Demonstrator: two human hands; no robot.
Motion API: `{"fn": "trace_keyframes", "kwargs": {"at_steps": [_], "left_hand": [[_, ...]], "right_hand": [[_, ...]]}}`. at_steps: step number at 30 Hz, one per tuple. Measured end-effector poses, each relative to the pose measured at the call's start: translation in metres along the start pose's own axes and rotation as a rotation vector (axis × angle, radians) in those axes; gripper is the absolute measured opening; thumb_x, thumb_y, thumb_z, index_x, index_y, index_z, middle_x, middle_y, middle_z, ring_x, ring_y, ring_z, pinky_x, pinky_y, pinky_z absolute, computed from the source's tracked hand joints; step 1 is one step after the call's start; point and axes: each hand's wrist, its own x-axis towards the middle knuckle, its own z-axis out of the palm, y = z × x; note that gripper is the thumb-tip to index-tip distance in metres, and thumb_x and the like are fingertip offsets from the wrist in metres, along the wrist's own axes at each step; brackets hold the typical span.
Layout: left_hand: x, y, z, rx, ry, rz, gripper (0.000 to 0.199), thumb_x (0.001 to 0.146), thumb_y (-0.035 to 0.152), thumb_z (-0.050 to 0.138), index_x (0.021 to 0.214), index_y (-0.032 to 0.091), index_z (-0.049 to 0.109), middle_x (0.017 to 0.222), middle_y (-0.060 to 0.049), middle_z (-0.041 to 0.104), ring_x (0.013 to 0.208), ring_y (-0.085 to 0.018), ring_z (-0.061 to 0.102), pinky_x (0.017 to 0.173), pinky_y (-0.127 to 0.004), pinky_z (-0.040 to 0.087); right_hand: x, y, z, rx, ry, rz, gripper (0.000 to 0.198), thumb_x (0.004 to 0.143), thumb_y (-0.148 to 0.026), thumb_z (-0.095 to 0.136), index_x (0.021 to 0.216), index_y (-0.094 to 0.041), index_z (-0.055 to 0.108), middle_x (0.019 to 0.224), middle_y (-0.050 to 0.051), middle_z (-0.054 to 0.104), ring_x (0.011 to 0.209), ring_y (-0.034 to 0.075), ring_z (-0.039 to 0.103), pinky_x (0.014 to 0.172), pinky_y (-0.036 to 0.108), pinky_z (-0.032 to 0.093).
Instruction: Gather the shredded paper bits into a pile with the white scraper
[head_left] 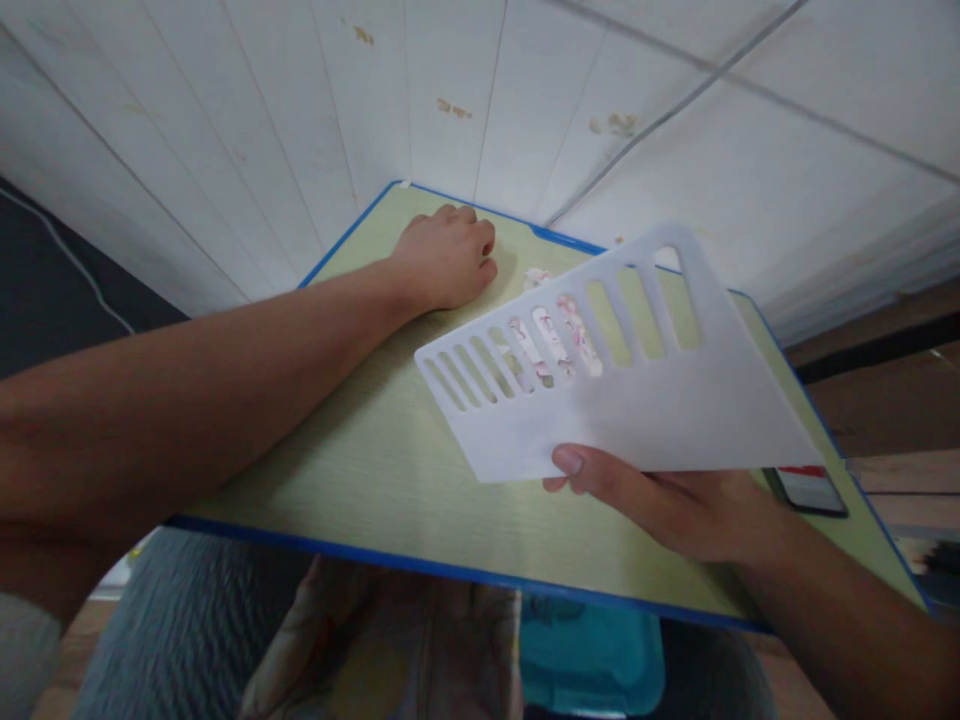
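Observation:
My right hand (675, 500) holds a white plastic scraper (637, 410) by its lower edge, with the thumb on the near face. The flat scraper is tilted up above the table, and a row of slots runs along its upper edge. Through the slots show white pieces with a pink-red pattern (577, 335) lying on the table; the scraper hides most of them, and I cannot tell what they are. Near the far left edge, my left hand (446, 255) rests on the tabletop as a closed fist. Nothing shows between its fingers.
The small table (390, 440) has a pale green top and blue edging. A phone-like dark-rimmed object (814, 492) lies at its right side. White panelled wall (450, 60) stands close behind, with a grey cable (645, 130) running down it. Below the front edge is a teal container (592, 650).

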Motion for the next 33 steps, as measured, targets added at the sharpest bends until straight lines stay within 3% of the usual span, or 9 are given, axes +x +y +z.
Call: {"fn": "trace_keyframes", "kwargs": {"at_steps": [3,8,11,20,24,27,30,33], "left_hand": [[0.001,0.000,0.001,-0.005,-0.011,-0.015,0.044,0.120,0.030,0.050,0.153,0.020,0.078,0.167,-0.019,0.070,0.152,-0.037,0.058,0.122,-0.057,0.051],[0.004,-0.003,0.005,-0.028,0.007,0.004,0.045,0.121,0.029,0.050,0.154,0.022,0.079,0.168,-0.017,0.070,0.149,-0.038,0.058,0.121,-0.059,0.050],[0.003,-0.004,0.007,-0.037,0.019,-0.004,0.046,0.121,0.031,0.048,0.155,0.020,0.078,0.169,-0.017,0.069,0.150,-0.037,0.056,0.122,-0.059,0.049],[0.004,-0.004,0.007,-0.140,0.008,-0.052,0.057,0.113,0.057,0.059,0.157,0.025,0.075,0.153,-0.011,0.077,0.155,-0.037,0.045,0.130,-0.055,0.038],[0.002,-0.005,0.008,-0.090,0.012,-0.028,0.051,0.118,0.044,0.047,0.156,0.023,0.075,0.164,-0.011,0.072,0.153,-0.033,0.049,0.128,-0.055,0.043],[0.002,-0.005,0.008,-0.030,0.034,0.013,0.052,0.120,0.032,0.042,0.156,0.016,0.076,0.169,-0.018,0.069,0.152,-0.035,0.057,0.125,-0.057,0.048],[0.005,-0.006,0.011,0.000,0.051,0.026,0.050,0.119,0.032,0.049,0.154,0.015,0.079,0.162,-0.023,0.074,0.151,-0.041,0.063,0.120,-0.060,0.053],[0.009,-0.008,0.013,-0.006,0.080,0.028,0.045,0.116,0.033,0.056,0.150,0.022,0.084,0.154,-0.021,0.078,0.146,-0.042,0.067,0.118,-0.063,0.056]], "right_hand": [[-0.001,-0.005,0.000,-0.010,0.012,0.002,0.031,0.109,-0.050,0.084,0.081,-0.039,0.089,0.083,-0.003,0.089,0.080,0.030,0.087,0.088,0.044,0.077],[0.006,0.002,0.003,-0.006,0.178,0.107,0.052,0.114,-0.056,0.079,0.066,-0.036,0.078,0.073,0.000,0.083,0.078,0.030,0.086,0.084,0.043,0.077],[0.007,0.007,0.007,-0.002,0.227,0.128,0.054,0.114,-0.057,0.079,0.065,-0.035,0.075,0.070,0.001,0.081,0.075,0.030,0.085,0.080,0.043,0.076],[0.006,0.008,0.006,0.043,0.132,0.106,0.049,0.114,-0.055,0.080,0.069,-0.035,0.080,0.073,0.001,0.083,0.078,0.031,0.085,0.086,0.046,0.075],[0.007,0.007,0.006,0.028,0.167,0.111,0.054,0.116,-0.058,0.077,0.068,-0.034,0.077,0.071,0.000,0.081,0.073,0.028,0.084,0.087,0.043,0.075],[0.004,0.005,0.007,0.050,0.096,0.055,0.047,0.116,-0.052,0.078,0.073,-0.035,0.082,0.074,-0.001,0.084,0.071,0.027,0.085,0.085,0.040,0.075],[0.002,0.003,0.004,0.082,0.072,0.051,0.040,0.114,-0.045,0.081,0.076,-0.034,0.086,0.075,-0.001,0.086,0.069,0.026,0.085,0.076,0.038,0.074],[0.003,0.001,0.002,0.066,0.070,0.044,0.039,0.114,-0.038,0.082,0.075,-0.033,0.085,0.074,-0.001,0.085,0.072,0.027,0.087,0.081,0.038,0.075]]}}
